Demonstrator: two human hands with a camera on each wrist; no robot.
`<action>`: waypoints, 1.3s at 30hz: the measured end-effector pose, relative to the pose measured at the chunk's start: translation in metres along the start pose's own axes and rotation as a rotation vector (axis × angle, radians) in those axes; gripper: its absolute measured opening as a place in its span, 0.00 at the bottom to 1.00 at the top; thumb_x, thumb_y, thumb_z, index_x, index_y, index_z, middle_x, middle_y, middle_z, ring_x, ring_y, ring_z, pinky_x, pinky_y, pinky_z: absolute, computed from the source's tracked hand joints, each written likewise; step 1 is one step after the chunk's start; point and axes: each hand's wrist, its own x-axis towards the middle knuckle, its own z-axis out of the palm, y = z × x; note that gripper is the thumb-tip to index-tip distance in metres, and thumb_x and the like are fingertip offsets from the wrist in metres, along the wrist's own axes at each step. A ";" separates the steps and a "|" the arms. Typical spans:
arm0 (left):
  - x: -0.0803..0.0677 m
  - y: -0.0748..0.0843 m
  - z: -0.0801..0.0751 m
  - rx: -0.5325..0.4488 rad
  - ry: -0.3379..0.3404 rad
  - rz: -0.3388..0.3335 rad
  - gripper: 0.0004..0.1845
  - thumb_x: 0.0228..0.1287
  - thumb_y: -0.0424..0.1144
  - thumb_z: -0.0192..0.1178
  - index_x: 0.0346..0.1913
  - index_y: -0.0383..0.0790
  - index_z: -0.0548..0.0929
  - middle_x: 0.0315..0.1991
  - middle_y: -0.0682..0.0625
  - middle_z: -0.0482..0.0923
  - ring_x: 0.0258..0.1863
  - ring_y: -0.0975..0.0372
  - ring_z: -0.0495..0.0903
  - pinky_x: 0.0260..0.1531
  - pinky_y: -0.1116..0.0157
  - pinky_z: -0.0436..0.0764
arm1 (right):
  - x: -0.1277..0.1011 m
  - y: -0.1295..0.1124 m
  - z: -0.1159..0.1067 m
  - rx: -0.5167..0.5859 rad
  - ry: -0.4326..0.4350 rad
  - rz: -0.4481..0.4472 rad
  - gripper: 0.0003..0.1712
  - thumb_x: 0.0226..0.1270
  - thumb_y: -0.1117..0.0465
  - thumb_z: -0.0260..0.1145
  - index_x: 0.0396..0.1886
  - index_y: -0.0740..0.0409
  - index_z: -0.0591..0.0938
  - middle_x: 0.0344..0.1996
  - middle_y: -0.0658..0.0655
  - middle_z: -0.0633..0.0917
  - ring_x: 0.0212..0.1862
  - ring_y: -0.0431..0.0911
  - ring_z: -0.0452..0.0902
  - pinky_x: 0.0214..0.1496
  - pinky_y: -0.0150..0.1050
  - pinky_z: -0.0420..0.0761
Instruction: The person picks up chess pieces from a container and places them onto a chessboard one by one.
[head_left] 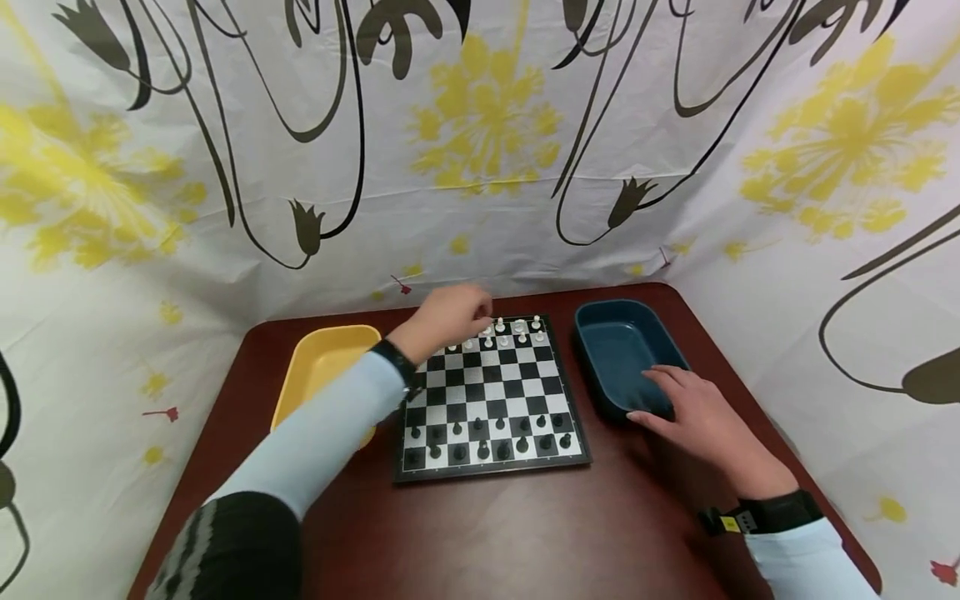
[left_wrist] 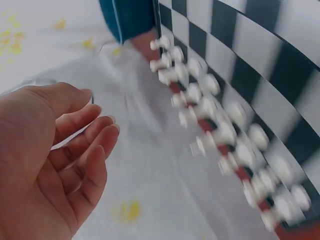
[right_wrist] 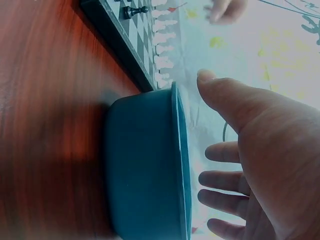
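My left hand (head_left: 453,317) hovers above the far left part of a chessboard (head_left: 491,387), close to the rows of white chess pieces (head_left: 521,327). In the left wrist view its fingers (left_wrist: 92,180) curl loosely with nothing between them, apart from the white pieces, which stand along the board's edge. Two rows of black chess pieces (head_left: 483,451) occupy the near side. To the right, my right hand (head_left: 697,417) is at the near right edge of a dark blue container (head_left: 588,354). Its fingers are spread and hold nothing; the right wrist view shows them above the rim.
A yellow tray (head_left: 300,367) sits left of the board, partly hidden behind my left forearm. Everything stands on a dark red-brown table (head_left: 517,533). White cloth (head_left: 480,233) with flower prints hangs around the back and sides.
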 end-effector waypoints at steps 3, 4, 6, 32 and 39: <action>-0.040 -0.024 -0.012 -0.023 0.043 -0.079 0.13 0.81 0.50 0.66 0.54 0.47 0.89 0.48 0.53 0.87 0.43 0.59 0.85 0.47 0.56 0.86 | 0.005 0.001 -0.001 -0.003 -0.013 -0.002 0.46 0.71 0.39 0.79 0.74 0.65 0.79 0.71 0.72 0.79 0.71 0.72 0.73 0.69 0.78 0.71; -0.053 -0.032 -0.016 -0.030 0.060 -0.107 0.13 0.81 0.50 0.66 0.54 0.46 0.90 0.48 0.52 0.87 0.44 0.58 0.85 0.47 0.55 0.86 | 0.006 0.002 -0.002 -0.004 -0.013 -0.002 0.46 0.71 0.39 0.79 0.75 0.65 0.78 0.71 0.72 0.79 0.71 0.72 0.73 0.69 0.78 0.70; -0.080 -0.049 -0.022 -0.052 0.084 -0.169 0.13 0.81 0.50 0.66 0.54 0.46 0.90 0.48 0.51 0.88 0.45 0.56 0.86 0.47 0.52 0.86 | 0.007 0.002 -0.003 -0.007 -0.013 -0.007 0.46 0.71 0.39 0.79 0.75 0.66 0.78 0.71 0.73 0.78 0.71 0.72 0.73 0.69 0.79 0.70; -0.257 -0.096 0.001 -0.090 0.272 -0.390 0.33 0.79 0.50 0.69 0.71 0.25 0.78 0.70 0.26 0.76 0.67 0.31 0.75 0.66 0.31 0.73 | 0.014 0.024 -0.007 -0.014 -0.079 -0.010 0.50 0.71 0.37 0.78 0.79 0.66 0.75 0.74 0.75 0.76 0.71 0.74 0.74 0.67 0.74 0.77; -0.269 -0.093 0.019 -0.056 0.299 -0.370 0.43 0.76 0.55 0.70 0.78 0.25 0.73 0.79 0.24 0.66 0.77 0.29 0.65 0.72 0.28 0.67 | 0.006 0.032 -0.005 -0.014 -0.068 -0.014 0.53 0.71 0.39 0.78 0.83 0.65 0.70 0.79 0.76 0.70 0.75 0.75 0.69 0.70 0.77 0.72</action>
